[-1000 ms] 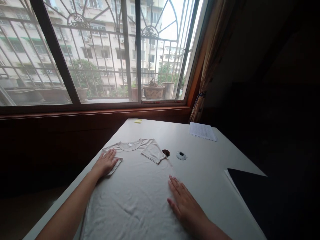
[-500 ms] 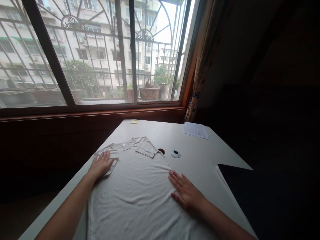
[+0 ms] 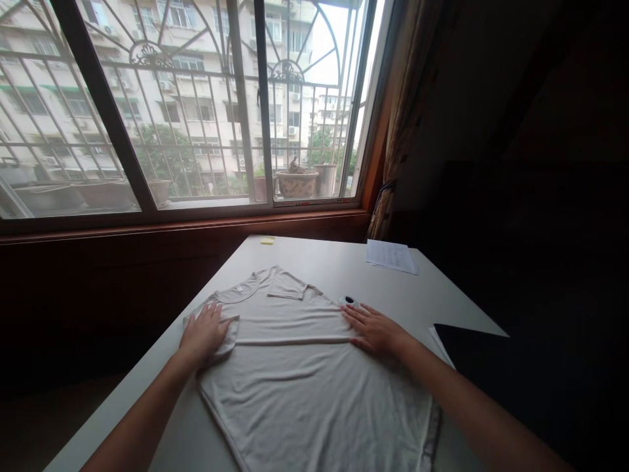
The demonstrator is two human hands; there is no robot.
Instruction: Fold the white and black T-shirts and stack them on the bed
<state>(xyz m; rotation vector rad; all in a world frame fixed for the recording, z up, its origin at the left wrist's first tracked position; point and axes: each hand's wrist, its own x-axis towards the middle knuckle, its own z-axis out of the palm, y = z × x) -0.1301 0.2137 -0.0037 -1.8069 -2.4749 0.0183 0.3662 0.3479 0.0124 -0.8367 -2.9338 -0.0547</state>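
A white short-sleeved T-shirt (image 3: 295, 387) lies spread on the white table (image 3: 324, 259), its neckline toward the window. Both sleeves are turned inward over the body. My left hand (image 3: 205, 333) rests on the left sleeve near the shoulder, fingers stretched out. On the shirt's right edge lies my right hand (image 3: 373, 331), flat with fingers extended, close to a round cable-hole ring (image 3: 348, 301). A long crease runs across the chest between the two hands, and smaller wrinkles cover the lower part.
Printed papers (image 3: 392, 256) lie at the back right and a yellow sticky note (image 3: 267, 240) at the back left. A dark flat item (image 3: 466, 354) sits at the right edge. A window (image 3: 196, 131) and a curtain (image 3: 381, 210) stand beyond.
My right hand has slid up and right, pulling the shirt's body rightward. A straight crease has formed across the chest, and the open table hole is now covered.
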